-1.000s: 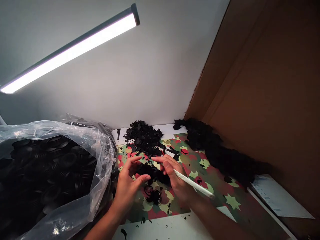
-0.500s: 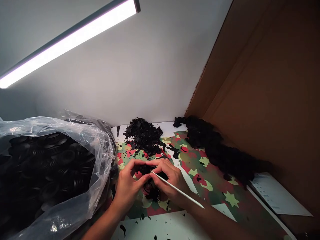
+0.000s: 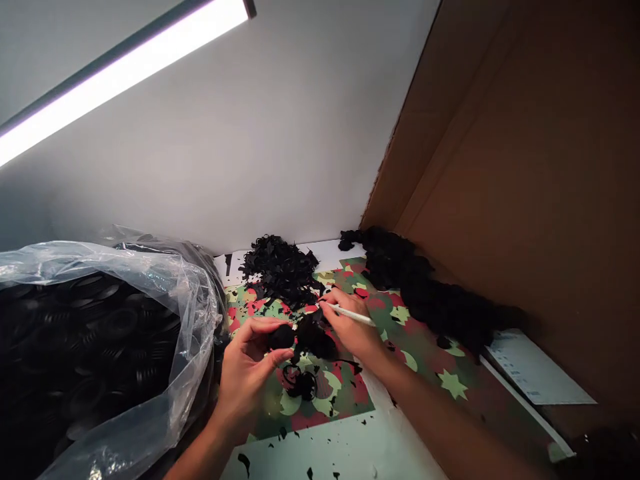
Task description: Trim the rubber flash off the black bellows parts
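Note:
My left hand is closed round a small black rounded part, pinched between thumb and fingers. It looks like the ribbed rubber pieces in the bag, though its shape is partly hidden. In my right hand is a slim white pen-like tool, gripped near its front end, with the tip by the edge of the black scraps. A clump of black pieces lies between my hands. Nearer to me, thin black curled trimmings rest on the camouflage-patterned sheet.
A clear plastic bag full of black ribbed ring-shaped parts stands at left. Shredded black scraps are heaped at the back. More black pieces line the cardboard wall at right, near a white card. A tube lamp hangs above.
My hands have come apart. The right one, with the white tool, moved up and away from the black part, which stays in my left hand. The view has shifted slightly right.

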The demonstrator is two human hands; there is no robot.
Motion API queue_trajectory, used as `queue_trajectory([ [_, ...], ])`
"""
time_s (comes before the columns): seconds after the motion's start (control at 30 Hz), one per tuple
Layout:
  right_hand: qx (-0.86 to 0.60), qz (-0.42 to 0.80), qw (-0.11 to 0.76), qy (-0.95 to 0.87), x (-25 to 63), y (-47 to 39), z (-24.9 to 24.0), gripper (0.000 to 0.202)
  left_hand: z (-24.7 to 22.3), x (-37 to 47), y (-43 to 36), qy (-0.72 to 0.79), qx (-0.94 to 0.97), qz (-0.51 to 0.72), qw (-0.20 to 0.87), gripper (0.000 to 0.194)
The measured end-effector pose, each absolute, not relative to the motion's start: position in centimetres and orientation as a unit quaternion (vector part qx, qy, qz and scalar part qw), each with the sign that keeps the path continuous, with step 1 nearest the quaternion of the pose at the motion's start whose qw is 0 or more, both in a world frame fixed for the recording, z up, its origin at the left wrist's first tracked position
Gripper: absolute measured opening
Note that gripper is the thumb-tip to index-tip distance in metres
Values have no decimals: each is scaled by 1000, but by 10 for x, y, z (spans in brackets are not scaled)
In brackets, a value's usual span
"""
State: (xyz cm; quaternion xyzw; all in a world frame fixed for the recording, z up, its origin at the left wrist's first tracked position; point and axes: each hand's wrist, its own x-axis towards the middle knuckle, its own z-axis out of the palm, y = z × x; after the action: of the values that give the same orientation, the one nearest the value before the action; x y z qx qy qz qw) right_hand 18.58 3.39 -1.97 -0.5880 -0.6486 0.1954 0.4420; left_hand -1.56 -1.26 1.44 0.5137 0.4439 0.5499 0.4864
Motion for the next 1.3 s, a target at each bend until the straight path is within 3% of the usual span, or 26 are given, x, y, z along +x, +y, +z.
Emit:
queue_trajectory([
  [0.17, -614, 204, 434, -627, 209, 44, -18, 22, 17, -19, -6, 449, 402, 545, 583, 45],
  [0.27, -571, 280, 439, -635, 202, 36, -14, 24, 15, -18, -3, 447, 363, 530, 623, 47],
  [0.37, -494, 341, 467, -649, 191, 26, -5, 25, 13, -16, -3, 456, 353, 535, 618, 47],
  [0.7, -391, 359, 552, -643, 167, -8, 9, 12, 9, -14, -4, 465, 391, 503, 615, 59],
  [0.83, -429, 348, 537, -638, 168, -6, 7, 26, 9, -14, -6, 469, 470, 482, 571, 43],
  [1.03, -421, 345, 526, -653, 163, -5, 10, 30, 11, -15, -12, 493, 543, 457, 504, 28],
  [1.3, -432, 337, 552, -629, 148, -6, 0, 15, 12, -11, -15, 522, 593, 448, 419, 18],
])
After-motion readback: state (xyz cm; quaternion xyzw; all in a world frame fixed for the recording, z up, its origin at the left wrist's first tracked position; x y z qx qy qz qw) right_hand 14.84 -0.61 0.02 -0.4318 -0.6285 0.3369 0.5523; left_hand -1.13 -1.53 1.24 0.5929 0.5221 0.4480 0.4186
